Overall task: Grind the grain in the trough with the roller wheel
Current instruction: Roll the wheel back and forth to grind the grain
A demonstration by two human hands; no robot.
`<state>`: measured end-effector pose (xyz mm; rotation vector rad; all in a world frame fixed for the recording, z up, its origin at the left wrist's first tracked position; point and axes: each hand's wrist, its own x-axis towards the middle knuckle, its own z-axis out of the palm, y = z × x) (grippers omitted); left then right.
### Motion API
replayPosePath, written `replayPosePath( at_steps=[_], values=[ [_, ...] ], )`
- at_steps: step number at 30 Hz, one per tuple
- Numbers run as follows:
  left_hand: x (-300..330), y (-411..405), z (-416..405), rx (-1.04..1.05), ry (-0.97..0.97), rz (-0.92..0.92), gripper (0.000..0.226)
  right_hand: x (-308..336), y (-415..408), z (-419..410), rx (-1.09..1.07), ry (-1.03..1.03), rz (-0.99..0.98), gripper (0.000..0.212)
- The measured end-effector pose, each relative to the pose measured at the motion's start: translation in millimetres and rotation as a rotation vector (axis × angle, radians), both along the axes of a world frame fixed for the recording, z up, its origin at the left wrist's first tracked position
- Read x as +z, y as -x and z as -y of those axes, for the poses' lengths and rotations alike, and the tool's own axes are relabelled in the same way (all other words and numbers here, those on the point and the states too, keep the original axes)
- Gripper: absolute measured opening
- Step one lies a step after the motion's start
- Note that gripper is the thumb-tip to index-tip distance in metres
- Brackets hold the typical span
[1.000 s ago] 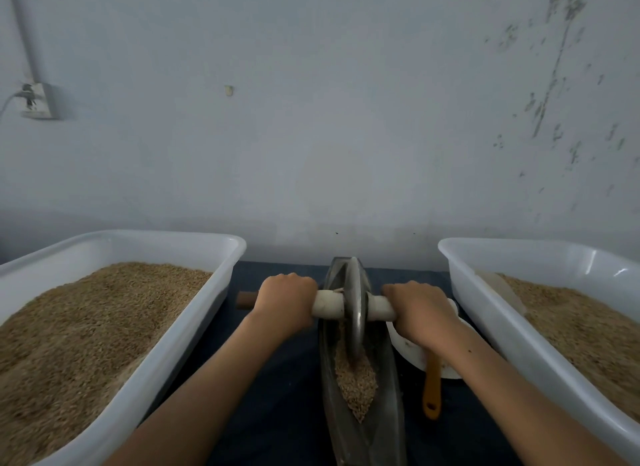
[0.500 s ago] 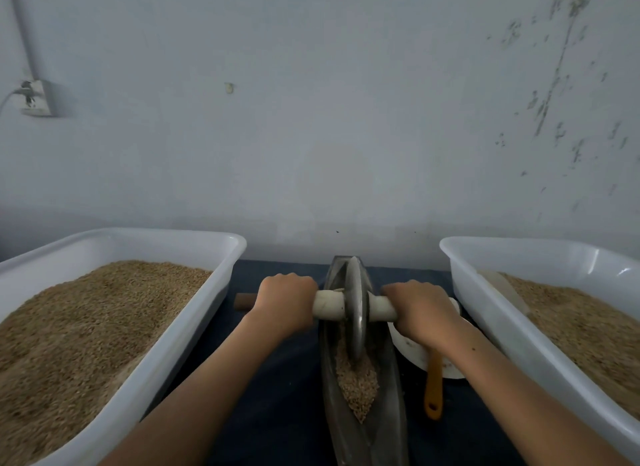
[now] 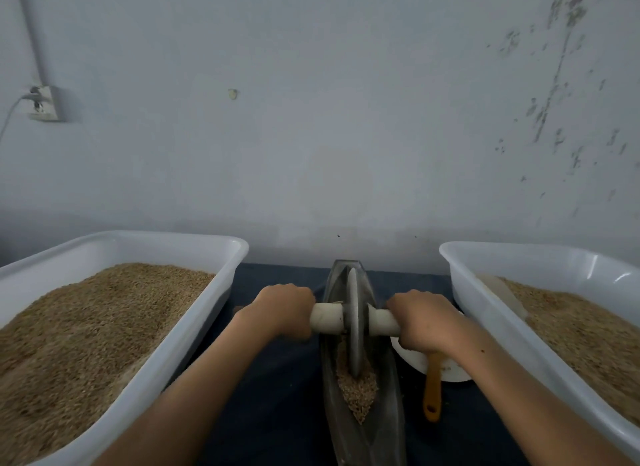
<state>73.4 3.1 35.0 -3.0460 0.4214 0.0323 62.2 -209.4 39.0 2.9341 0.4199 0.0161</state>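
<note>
A narrow boat-shaped metal trough (image 3: 388, 406) runs away from me along the middle of the dark cloth. Tan grain (image 3: 356, 393) lies in its near half. The thin metal roller wheel (image 3: 353, 323) stands upright in the trough on the grain's far end. A pale axle handle (image 3: 327, 318) sticks out of both sides of the wheel. My left hand (image 3: 282, 308) is closed around the left end of the handle. My right hand (image 3: 424, 321) is closed around the right end.
A white tub (image 3: 194, 344) of grain stands on the left and another white tub (image 3: 491, 323) of grain on the right. A white bowl (image 3: 446, 370) with an orange-handled utensil (image 3: 433, 389) sits right of the trough. The wall is close behind.
Both hands and the wheel have shifted slightly toward me along the trough. The grip is the same.
</note>
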Motion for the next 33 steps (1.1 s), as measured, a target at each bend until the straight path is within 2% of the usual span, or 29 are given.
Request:
replayPosePath(
  at_steps=[3, 5, 9, 12, 14, 16, 19, 22, 26, 30, 33],
  values=[
    [1.5, -0.6, -0.7, 0.004, 0.018, -0.081, 0.041, 5.2, 1.1, -0.2, -0.013, 0.018, -0.083, 0.03],
    [0.4, -2.5, 0.5, 0.009, 0.013, -0.04, 0.04, 4.0, -1.9, 0.3, -0.019, -0.001, -0.062, 0.029],
    [-6.2, -6.2, 4.9, 0.015, -0.017, 0.238, 0.031, -11.6, -12.7, 0.9, -0.03, -0.085, 0.175, 0.018],
    [-13.2, -6.1, 7.7, 0.013, 0.021, 0.453, 0.022, -32.4, -20.7, 3.7, -0.018, -0.17, 0.407, 0.028],
    [-16.5, -5.7, 8.5, 0.002, 0.039, 0.519, 0.019, -40.7, -23.2, 5.6, 0.001, -0.195, 0.47, 0.031],
    [-16.1, -5.6, 7.7, -0.003, 0.042, 0.504, 0.02, -39.4, -22.7, 6.9, 0.013, -0.196, 0.447, 0.03],
    [-10.0, -7.4, 6.0, -0.003, -0.008, 0.375, 0.024, -25.3, -18.7, 6.1, 0.024, -0.172, 0.325, 0.025],
    [-4.0, -6.8, 3.6, -0.002, -0.015, 0.147, 0.033, -10.3, -9.7, 3.8, 0.02, -0.085, 0.169, 0.017],
    [-1.5, -6.9, -2.2, 0.021, 0.04, -0.141, 0.042, 3.1, -0.2, 1.8, 0.02, 0.012, -0.042, 0.026],
    [-1.7, -6.6, -1.7, 0.031, 0.039, -0.119, 0.041, 3.4, -2.5, 0.3, 0.009, 0.008, -0.047, 0.027],
    [-3.4, -5.6, 3.7, 0.021, -0.014, 0.091, 0.034, -3.9, -9.1, 1.6, -0.004, -0.038, 0.021, 0.026]
  ],
)
